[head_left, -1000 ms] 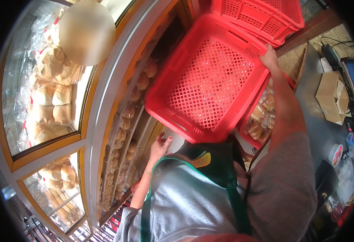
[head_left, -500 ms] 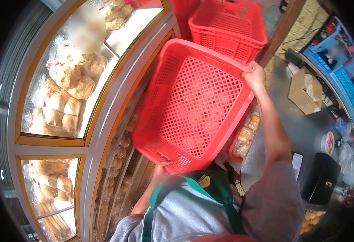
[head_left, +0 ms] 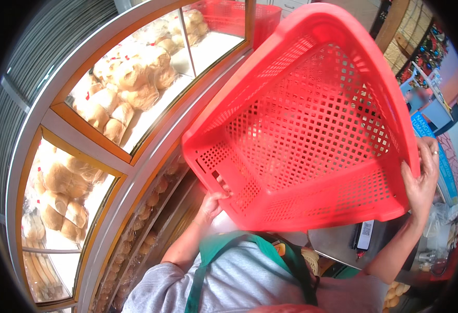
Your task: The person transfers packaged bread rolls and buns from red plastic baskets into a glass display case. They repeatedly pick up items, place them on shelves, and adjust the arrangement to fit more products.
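A red plastic crate [head_left: 302, 125] with lattice holes fills the middle of the view, raised and tilted so that its inside faces me. No contents show in it. My left hand [head_left: 214, 202] grips the crate's near left end, with fingertips showing through the handle slot. On the right, my right hand [head_left: 423, 175] is closed on the rim, its thumb on the inner side and its fingers around the outside. Both hands hold the crate clear of the counter [head_left: 338, 242], which it partly hides.
A glass display case [head_left: 145, 151] with bagged bread [head_left: 130, 73] curves along my left. Lower shelves hold more rolls [head_left: 145, 211]. Another red crate [head_left: 265, 23] stands behind. On the right are a phone-like device [head_left: 364, 236], clear plastic bags [head_left: 443, 221] and a blue printed sheet [head_left: 437, 156].
The crate has come up closer to me and tilted, its right side swinging rightward. My right hand moved right and down with it, while my left hand kept its hold. The view has shifted.
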### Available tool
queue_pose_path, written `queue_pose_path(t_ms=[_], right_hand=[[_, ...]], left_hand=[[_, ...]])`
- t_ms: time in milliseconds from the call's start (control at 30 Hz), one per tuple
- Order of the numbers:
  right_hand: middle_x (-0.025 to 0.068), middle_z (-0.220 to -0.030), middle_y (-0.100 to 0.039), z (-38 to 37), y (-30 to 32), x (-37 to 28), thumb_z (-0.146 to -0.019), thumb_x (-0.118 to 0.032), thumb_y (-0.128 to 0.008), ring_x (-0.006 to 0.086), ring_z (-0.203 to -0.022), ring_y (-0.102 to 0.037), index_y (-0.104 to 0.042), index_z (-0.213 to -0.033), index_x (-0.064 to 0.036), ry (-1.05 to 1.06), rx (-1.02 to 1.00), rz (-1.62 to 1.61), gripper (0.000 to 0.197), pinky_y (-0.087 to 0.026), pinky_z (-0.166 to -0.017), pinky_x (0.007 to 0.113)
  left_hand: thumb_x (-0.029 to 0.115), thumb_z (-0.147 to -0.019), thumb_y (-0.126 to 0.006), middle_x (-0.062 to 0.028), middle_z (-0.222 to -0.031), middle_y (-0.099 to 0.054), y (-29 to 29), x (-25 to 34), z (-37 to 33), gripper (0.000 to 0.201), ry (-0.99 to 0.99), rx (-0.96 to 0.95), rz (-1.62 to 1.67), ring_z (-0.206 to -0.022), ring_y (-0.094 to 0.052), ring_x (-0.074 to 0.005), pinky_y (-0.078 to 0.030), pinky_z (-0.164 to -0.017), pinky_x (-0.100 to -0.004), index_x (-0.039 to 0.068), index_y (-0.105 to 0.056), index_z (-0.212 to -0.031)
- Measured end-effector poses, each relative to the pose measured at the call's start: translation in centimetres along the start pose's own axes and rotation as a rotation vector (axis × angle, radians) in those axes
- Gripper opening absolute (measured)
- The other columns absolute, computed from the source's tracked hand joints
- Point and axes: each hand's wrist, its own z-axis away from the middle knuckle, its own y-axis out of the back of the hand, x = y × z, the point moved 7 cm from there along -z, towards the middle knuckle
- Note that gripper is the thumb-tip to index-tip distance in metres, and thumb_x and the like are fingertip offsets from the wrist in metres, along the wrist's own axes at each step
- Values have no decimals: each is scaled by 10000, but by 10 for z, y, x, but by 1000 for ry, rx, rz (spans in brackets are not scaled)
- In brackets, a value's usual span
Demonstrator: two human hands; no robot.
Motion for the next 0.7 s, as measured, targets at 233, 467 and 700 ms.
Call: queue_pose_path(t_ms=[233, 467, 700], right_hand=[[120, -1286, -541, 63, 45, 72, -787, -14, -653, 210, -1189, -518, -431, -1385, 22, -307, 183, -299, 638, -371, -1057, 351], [128, -1235, -555, 133, 102, 104, -802, -3, -632, 209, -1115, -550, -486, -1299, 40, -138, 517, -604, 520, -378, -1053, 360], [134, -1130, -617, 115, 90, 50, -830, 59, -554, 195, -1082, -573, -529, -1245, 72, -107, 808, -1025, 416, -392, -1055, 357]], left_hand=[[-73, -680, -544, -135, -1254, -603, -89, 86, -38, 895, -180, -180, -153, -1057, -615, -222, -513, -931, -350, 91, -280, -1520], [17, -647, -618, -142, -1198, -626, -215, 201, -44, 823, -428, -183, -456, -1046, -622, -237, -525, -881, -351, 25, -389, -1437], [250, -852, -701, -93, -1056, -655, -376, 362, -26, 554, -965, -298, -962, -874, -642, -163, -551, -765, -312, -1, -516, -1310]])
